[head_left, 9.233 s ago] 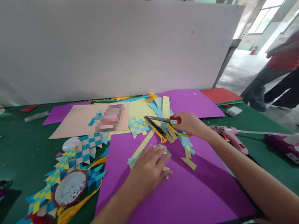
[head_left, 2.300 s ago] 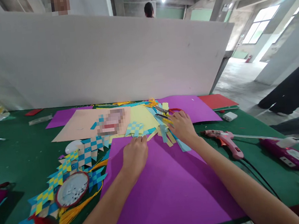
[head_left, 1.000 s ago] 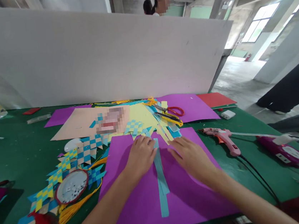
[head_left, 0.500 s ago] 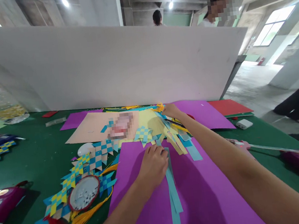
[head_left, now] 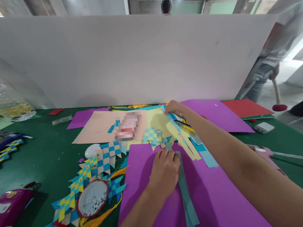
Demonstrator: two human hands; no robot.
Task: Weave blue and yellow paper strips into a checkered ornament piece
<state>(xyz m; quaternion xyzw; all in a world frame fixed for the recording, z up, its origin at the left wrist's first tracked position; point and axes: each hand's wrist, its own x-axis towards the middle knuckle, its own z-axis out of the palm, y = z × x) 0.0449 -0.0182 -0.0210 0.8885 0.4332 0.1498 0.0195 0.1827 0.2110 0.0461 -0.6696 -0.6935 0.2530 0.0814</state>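
My left hand (head_left: 165, 168) rests on a large purple paper sheet (head_left: 155, 218), its fingers curled over pale blue paper strips (head_left: 188, 200) that run toward me. Farther forward, my right hand (head_left: 176, 107) is closed in a pinch at the end of a light blue strip (head_left: 163, 109). Beneath and beside it lie a yellow sheet (head_left: 154, 117), cream strips (head_left: 183, 140), and scissors (head_left: 182, 122) partly covered by the right forearm. Left of the purple sheet are woven blue and yellow paper pieces (head_left: 75, 187) with an orange tassel (head_left: 94, 224).
A round dish of small dark bits (head_left: 92, 198) sits left, near a magenta glue gun (head_left: 11, 213). A phone (head_left: 128, 126) lies on peach paper (head_left: 94, 125). A white board (head_left: 123, 62) bounds the table's back. Another glue gun (head_left: 265, 155) lies right. A person (head_left: 282, 40) stands beyond the board.
My view has turned slightly, shifting the table. My right fingers, near an orange tassel before, now have a light blue strip at their tips. The person behind the board has moved right.
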